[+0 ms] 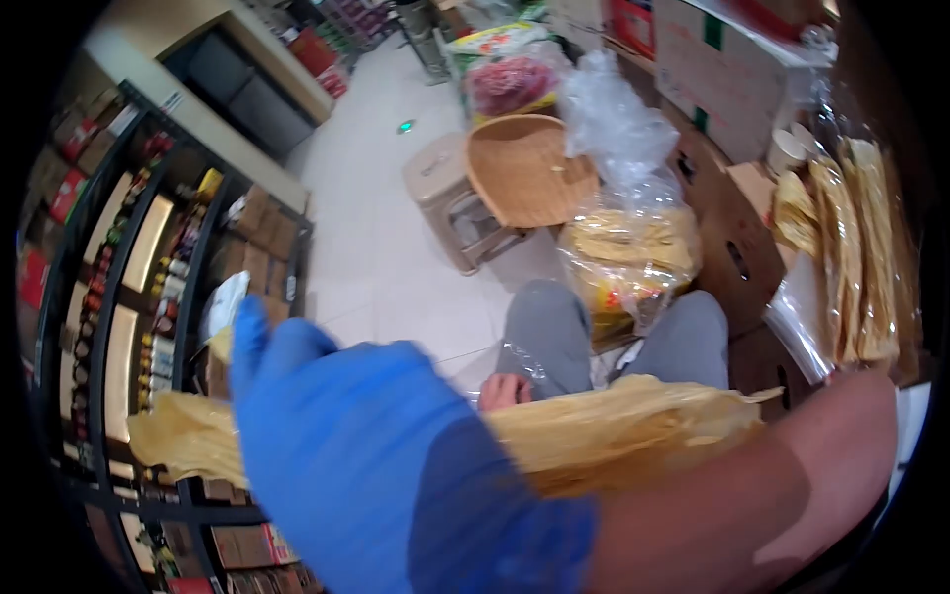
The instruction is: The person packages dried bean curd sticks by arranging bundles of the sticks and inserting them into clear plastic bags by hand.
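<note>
Nearer the wearer than the beige plastic stool (436, 173), the crinkled yellow sheet (633, 431) ran behind the blue-gloved right hand (332, 426) and beside the bare left hand (505, 391); whether either hand gripped it could not be determined.

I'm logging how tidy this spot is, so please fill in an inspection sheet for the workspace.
Surface: pale floor; brown box at the right.
Job's things: yellow sheet, stretched across this side of the knees; bagged yellow stack beyond them.
Clutter: stool, basket, white carton, bagged yellow rolls.
Hands: right hand, blue-gloved, in front of the yellow sheet, grip hidden; left hand, apparently, bare fingers at the sheet's far edge, grip unclear.
Cables: nothing seen.
Surroundings: stocked shelves at the left; dark doorway in the background.
</note>
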The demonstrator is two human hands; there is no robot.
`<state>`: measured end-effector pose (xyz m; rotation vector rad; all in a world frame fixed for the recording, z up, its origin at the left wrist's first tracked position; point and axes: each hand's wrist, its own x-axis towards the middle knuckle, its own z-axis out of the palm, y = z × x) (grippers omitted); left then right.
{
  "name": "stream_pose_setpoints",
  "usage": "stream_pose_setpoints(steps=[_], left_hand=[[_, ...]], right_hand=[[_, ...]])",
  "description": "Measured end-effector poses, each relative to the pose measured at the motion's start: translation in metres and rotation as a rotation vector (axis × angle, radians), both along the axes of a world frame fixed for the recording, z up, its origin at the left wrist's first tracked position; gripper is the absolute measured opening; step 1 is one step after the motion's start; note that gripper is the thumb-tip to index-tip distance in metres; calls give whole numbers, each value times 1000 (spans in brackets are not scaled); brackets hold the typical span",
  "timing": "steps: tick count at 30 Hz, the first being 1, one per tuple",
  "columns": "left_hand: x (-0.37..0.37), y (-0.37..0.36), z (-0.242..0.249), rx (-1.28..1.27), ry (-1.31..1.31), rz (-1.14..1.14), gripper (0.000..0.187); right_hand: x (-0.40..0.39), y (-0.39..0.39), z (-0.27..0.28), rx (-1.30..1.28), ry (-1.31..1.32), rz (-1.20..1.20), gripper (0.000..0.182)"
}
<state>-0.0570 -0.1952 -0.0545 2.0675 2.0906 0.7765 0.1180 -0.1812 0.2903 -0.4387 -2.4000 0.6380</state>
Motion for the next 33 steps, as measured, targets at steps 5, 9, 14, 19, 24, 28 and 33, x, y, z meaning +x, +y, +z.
stream_pose_setpoints(steps=[5, 9, 14, 19, 24, 28, 33], left_hand=[[2, 1, -1, 1, -20, 10, 14], [3, 7, -1, -21, -48, -7, 14], [8, 5, -2, -56, -52, -42, 13], [8, 7, -1, -71, -55, -37, 13], [8, 7, -2, -83, -62, -38, 13], [7, 4, -2, -84, -73, -28, 12], [6, 1, -1, -92, -91, -15, 12]], right_hand=[[-1, 1, 6, -8, 13, 23, 89], [-9, 4, -1, 0, 13, 3, 90], [-15, 7, -7, 30, 48, 6, 90], [-8, 9, -6, 12, 79, 15, 91], [-5, 14, -3, 1, 99, 33, 91], [-3, 14, 0, -1, 91, 45, 92], [0, 17, 5, -18, 76, 61, 92]])
